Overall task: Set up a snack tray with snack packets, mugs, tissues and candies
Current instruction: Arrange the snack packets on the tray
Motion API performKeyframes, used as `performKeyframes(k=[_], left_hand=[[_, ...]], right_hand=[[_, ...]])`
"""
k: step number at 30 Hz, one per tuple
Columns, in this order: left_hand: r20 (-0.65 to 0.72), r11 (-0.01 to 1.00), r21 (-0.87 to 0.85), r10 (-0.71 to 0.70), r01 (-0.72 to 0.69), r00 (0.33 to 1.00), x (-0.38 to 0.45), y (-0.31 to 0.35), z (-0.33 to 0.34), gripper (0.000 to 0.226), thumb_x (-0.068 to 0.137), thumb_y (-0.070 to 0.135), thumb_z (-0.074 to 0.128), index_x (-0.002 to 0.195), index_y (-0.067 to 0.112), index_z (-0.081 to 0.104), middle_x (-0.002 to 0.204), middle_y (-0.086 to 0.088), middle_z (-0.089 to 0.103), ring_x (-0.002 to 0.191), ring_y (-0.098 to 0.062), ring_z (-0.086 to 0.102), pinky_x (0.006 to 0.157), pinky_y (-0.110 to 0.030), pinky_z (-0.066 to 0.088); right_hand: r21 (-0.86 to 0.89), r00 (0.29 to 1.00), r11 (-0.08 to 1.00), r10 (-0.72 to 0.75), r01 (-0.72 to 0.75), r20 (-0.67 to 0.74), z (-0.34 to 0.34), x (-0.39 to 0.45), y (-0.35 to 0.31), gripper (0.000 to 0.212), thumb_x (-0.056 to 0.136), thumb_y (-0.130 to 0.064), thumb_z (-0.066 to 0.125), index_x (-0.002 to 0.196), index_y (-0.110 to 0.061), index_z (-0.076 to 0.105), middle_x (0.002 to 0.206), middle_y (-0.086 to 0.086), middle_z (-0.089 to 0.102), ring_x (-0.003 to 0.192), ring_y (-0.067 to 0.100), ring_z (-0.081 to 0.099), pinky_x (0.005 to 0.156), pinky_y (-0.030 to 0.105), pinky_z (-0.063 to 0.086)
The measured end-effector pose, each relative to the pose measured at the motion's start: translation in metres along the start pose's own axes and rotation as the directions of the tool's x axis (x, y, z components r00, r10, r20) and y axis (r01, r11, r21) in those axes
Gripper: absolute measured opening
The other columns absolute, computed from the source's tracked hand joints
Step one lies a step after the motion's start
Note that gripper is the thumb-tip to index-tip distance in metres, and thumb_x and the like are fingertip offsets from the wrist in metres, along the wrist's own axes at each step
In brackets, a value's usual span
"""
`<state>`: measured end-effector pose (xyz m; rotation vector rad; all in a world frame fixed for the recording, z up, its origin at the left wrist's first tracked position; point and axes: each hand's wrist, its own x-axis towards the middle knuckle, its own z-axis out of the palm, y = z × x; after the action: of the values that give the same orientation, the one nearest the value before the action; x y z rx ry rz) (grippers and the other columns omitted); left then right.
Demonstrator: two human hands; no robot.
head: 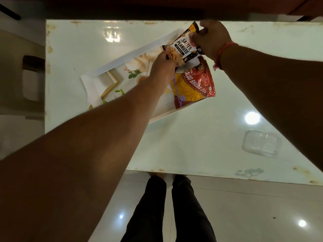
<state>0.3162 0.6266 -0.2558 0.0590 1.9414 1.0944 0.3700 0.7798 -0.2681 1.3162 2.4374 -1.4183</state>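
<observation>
We set the black salted-peanuts packet (181, 48) on the white printed tray (97, 79).
Left hand (163, 67) and right hand (211, 39) pinch its ends; it may slide onto the red sev packet (192, 86) at five o'clock.

A glossy white table (183, 137) fills the view, its edges chipped and spotted with rust-coloured marks, ceiling lights reflected in its top. A white tray (97, 81) with a printed picture lies directly on it, set at an angle toward the far side. Well apart from the tray, near the table's right front part, lies a clear plastic container (261, 143). The table stands on a pale, shiny tiled floor (253, 206).
</observation>
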Motion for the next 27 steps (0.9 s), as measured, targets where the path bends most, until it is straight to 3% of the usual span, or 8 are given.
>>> performKeyframes(k=[5, 8, 12, 14, 16, 22, 25, 27], left_hand=[[-0.144, 0.997, -0.011, -0.076, 0.075, 0.987, -0.01, -0.022, -0.004, 0.052, 0.094, 0.01, 0.047, 0.145, 0.011, 0.036, 0.144, -0.014, 0.048, 0.131, -0.029, 0.049, 0.103, -0.037, 0.042], [-0.257, 0.992, 0.067, -0.089, 0.109, 0.962, -0.021, -0.038, 0.004, 0.037, 0.092, 0.007, 0.049, 0.128, 0.0, 0.053, 0.128, -0.022, 0.058, 0.118, -0.037, 0.056, 0.092, -0.038, 0.048], [-0.18, 0.975, 0.05, -0.203, 0.215, 0.963, -0.03, -0.051, 0.022, 0.045, 0.088, 0.011, 0.051, 0.132, 0.004, 0.05, 0.13, -0.021, 0.056, 0.116, -0.037, 0.057, 0.086, -0.043, 0.05], [-0.138, 0.977, 0.061, -0.197, 0.207, 0.971, -0.03, -0.05, 0.029, 0.047, 0.085, 0.009, 0.049, 0.13, -0.004, 0.049, 0.13, -0.029, 0.053, 0.114, -0.041, 0.056, 0.067, -0.043, 0.05], [-0.096, 0.983, 0.05, -0.171, 0.176, 0.981, -0.032, -0.046, 0.034, 0.052, 0.078, 0.014, 0.049, 0.127, -0.004, 0.053, 0.122, -0.034, 0.053, 0.103, -0.043, 0.06, 0.05, -0.03, 0.039], [-0.017, 0.988, -0.062, -0.144, 0.143, 0.989, -0.03, -0.049, 0.036, 0.037, 0.078, 0.017, 0.053, 0.112, 0.005, 0.06, 0.1, -0.01, 0.069, 0.083, -0.018, 0.066, 0.067, -0.024, 0.053], [0.019, 0.983, -0.102, -0.149, 0.15, 0.989, -0.028, -0.056, 0.037, 0.037, 0.073, 0.022, 0.054, 0.108, 0.017, 0.064, 0.113, -0.009, 0.068, 0.1, -0.023, 0.067, 0.089, -0.04, 0.056], [0.025, 0.985, -0.079, -0.154, 0.155, 0.988, -0.029, -0.058, 0.034, 0.046, 0.082, 0.018, 0.055, 0.128, 0.014, 0.058, 0.123, -0.008, 0.064, 0.107, -0.022, 0.065, 0.093, -0.04, 0.054]], right_hand=[[-0.036, 0.983, 0.995, 0.085, -0.092, -0.164, -0.007, -0.034, 0.031, 0.05, 0.097, -0.043, 0.048, 0.133, -0.009, 0.05, 0.13, 0.008, 0.06, 0.12, 0.019, 0.055, 0.097, 0.023, 0.037], [-0.108, 0.991, 0.989, 0.088, -0.099, -0.097, -0.004, -0.061, 0.057, 0.045, 0.095, -0.046, 0.049, 0.119, -0.009, 0.061, 0.118, 0.009, 0.066, 0.111, 0.024, 0.059, 0.09, 0.027, 0.041], [-0.164, 0.997, 0.983, 0.079, -0.081, -0.019, 0.001, -0.07, 0.068, 0.028, 0.091, -0.032, 0.057, 0.107, -0.013, 0.07, 0.11, 0.008, 0.07, 0.103, 0.024, 0.063, 0.087, 0.03, 0.047], [-0.184, 0.997, 0.981, 0.049, -0.059, -0.058, 0.001, -0.067, 0.064, 0.026, 0.09, -0.025, 0.056, 0.107, -0.012, 0.071, 0.111, 0.009, 0.07, 0.104, 0.025, 0.063, 0.086, 0.026, 0.044], [-0.199, 0.995, 0.979, 0.017, -0.037, -0.103, 0.0, -0.061, 0.057, 0.026, 0.09, -0.024, 0.056, 0.108, -0.012, 0.071, 0.113, 0.009, 0.07, 0.106, 0.024, 0.062, 0.084, 0.023, 0.043], [-0.182, 0.987, 0.983, -0.016, -0.013, -0.16, -0.003, -0.051, 0.046, 0.026, 0.09, -0.026, 0.054, 0.109, -0.016, 0.07, 0.114, 0.005, 0.069, 0.106, 0.022, 0.062, 0.079, 0.024, 0.044], [-0.171, 0.983, 0.985, -0.003, -0.029, -0.181, -0.001, -0.053, 0.048, 0.026, 0.091, -0.026, 0.054, 0.109, -0.016, 0.069, 0.114, 0.006, 0.069, 0.105, 0.022, 0.062, 0.077, 0.023, 0.043], [-0.174, 0.981, 0.984, 0.009, -0.043, -0.193, 0.0, -0.055, 0.05, 0.026, 0.092, -0.027, 0.053, 0.109, -0.016, 0.069, 0.114, 0.006, 0.068, 0.105, 0.022, 0.062, 0.077, 0.024, 0.044]])
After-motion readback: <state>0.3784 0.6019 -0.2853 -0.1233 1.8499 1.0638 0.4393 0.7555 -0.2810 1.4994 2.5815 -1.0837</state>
